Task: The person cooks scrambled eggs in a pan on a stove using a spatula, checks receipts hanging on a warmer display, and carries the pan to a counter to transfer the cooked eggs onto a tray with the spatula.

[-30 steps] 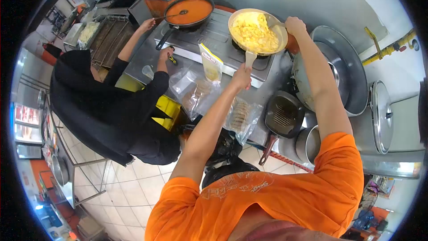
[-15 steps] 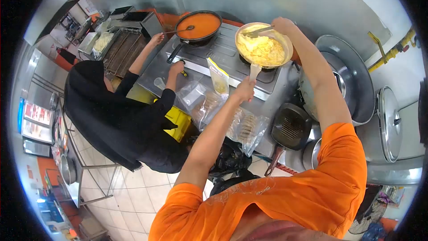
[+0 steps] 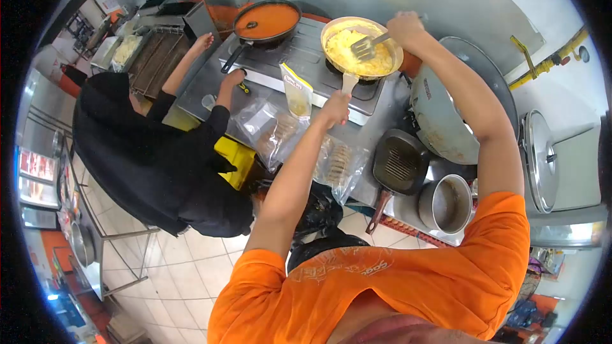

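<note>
My left hand (image 3: 335, 109) is closed around the pale handle of a cream frying pan (image 3: 392, 69) on the right burner. Yellow scrambled egg (image 3: 341, 43) covers the pan's bottom. Above the pan's right rim, my right hand (image 3: 406, 30) grips a slotted spatula (image 3: 364, 48), its head at the egg with the slots showing. Beside my left hand, an upright pouch (image 3: 297, 92) stands at the stove's front edge.
A black pan (image 3: 271, 20) of orange sauce, with a spoon in it, sits on the left burner. A co-worker in black (image 3: 146, 159) stands at left. Clear bags (image 3: 338, 165), a grill pan (image 3: 400, 164), a saucepan (image 3: 446, 204) and a large pot (image 3: 440, 114) are nearby.
My view has shifted slightly. The spatula has moved from the pan's upper rim down onto the egg and turned to show its slots. The co-worker's hand has come away from the sauce spoon.
</note>
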Demonstrator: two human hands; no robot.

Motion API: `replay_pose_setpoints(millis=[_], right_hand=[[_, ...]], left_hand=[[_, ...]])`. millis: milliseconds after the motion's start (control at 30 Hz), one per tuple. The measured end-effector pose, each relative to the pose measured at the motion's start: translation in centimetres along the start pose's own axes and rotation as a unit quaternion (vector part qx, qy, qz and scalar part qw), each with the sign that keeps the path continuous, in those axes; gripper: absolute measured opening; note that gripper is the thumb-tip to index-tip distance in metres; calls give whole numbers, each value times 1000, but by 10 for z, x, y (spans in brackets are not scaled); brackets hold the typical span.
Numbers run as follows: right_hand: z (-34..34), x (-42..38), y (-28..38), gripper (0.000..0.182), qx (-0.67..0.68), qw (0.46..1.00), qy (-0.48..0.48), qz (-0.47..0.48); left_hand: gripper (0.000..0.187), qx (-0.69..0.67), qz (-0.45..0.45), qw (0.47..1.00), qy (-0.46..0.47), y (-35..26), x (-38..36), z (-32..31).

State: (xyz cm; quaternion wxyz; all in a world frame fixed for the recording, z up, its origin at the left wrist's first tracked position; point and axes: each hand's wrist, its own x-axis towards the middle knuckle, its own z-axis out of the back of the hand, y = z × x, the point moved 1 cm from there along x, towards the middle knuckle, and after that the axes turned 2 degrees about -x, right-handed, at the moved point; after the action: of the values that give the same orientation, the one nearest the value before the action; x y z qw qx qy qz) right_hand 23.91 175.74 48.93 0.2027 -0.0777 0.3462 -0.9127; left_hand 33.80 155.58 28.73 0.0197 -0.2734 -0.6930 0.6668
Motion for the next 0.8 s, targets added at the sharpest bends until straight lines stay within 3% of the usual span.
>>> replay_pose_setpoints(millis=[67, 167, 233, 300, 400, 467, 533, 567, 667, 733, 800], right_hand=[[9, 0, -4, 25, 57, 985, 100, -128], [45, -18, 3, 25, 48, 974, 185, -122], [36, -23, 9, 28, 38, 979, 175, -101], [26, -23, 18, 27, 123, 953, 249, -120], [-46, -17, 21, 28, 198, 946, 128, -223], [-67, -16, 28, 28, 220, 938, 120, -239], [-84, -13, 31, 27, 310, 885, 185, -293], [-91, -10, 33, 27, 312, 885, 184, -294], [-108, -2, 42, 27, 320, 884, 85, -329], [-116, 6, 40, 29, 335, 877, 93, -332], [-121, 15, 39, 31, 352, 869, 99, -334]], left_hand=[[30, -16, 9, 1000, 5, 4, 2, -3], [29, -43, 12, 999, 0, 11, 1, -9], [29, -68, -3, 998, -15, 12, 1, -15], [29, -93, -14, 995, -17, 20, 4, -18], [32, -142, 16, 989, -35, 10, 0, -19], [30, -130, 1, 991, -34, 12, 0, -18], [24, -108, -14, 993, -34, 12, 1, -19], [24, -107, -14, 994, -34, 11, 0, -20], [34, -71, -44, 996, -42, 6, -6, -22], [48, -11, -33, 997, -67, 5, -9, -25], [53, 75, -54, 995, -44, 46, 35, -20]])
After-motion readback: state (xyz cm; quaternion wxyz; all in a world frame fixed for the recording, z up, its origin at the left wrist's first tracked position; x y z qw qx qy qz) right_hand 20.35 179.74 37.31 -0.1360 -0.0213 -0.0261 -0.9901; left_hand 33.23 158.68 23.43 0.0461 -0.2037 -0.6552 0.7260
